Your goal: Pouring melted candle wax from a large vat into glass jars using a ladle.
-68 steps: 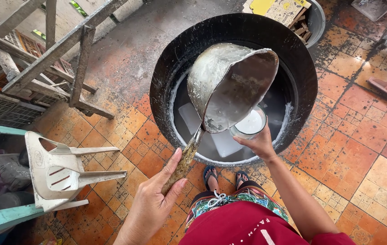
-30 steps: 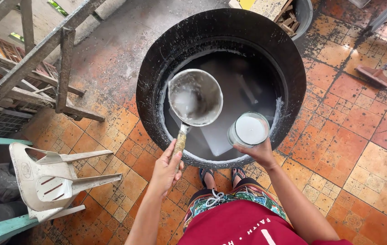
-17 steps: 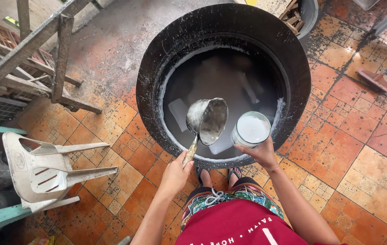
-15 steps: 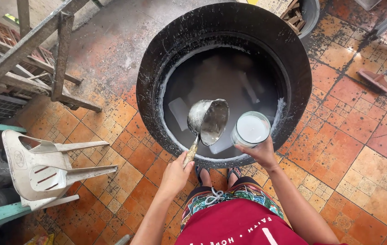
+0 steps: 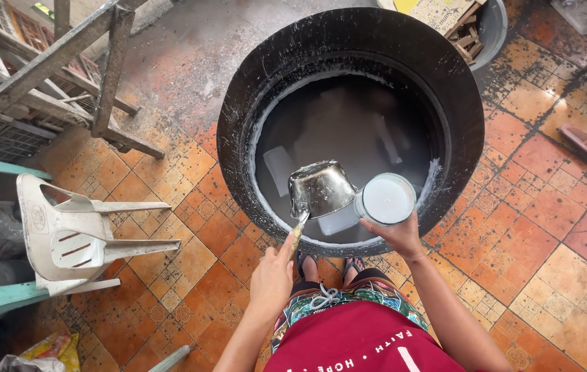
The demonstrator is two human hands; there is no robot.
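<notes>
My left hand [image 5: 272, 276] grips the wooden handle of a metal ladle pot [image 5: 321, 188], which is tipped toward a clear jar [image 5: 386, 199] full of white liquid. My right hand [image 5: 396, 232] holds that jar from below, over the near rim of a big black barrel [image 5: 238, 103]. Both sit above the barrel's milky grey liquid [image 5: 348, 124], where pale flat pieces lie submerged. The pot's mouth touches or nearly touches the jar's rim.
An overturned white plastic chair [image 5: 73, 234] lies on the orange tiled floor at my left. A wooden frame [image 5: 66, 62] stands at the upper left. A bucket with wood scraps [image 5: 472, 21] sits behind the barrel, a brush [image 5: 586, 141] at the right.
The ladle pot came down from high above the barrel, dipped toward the liquid, and now tilts against the jar. The jar stayed held at the near rim.
</notes>
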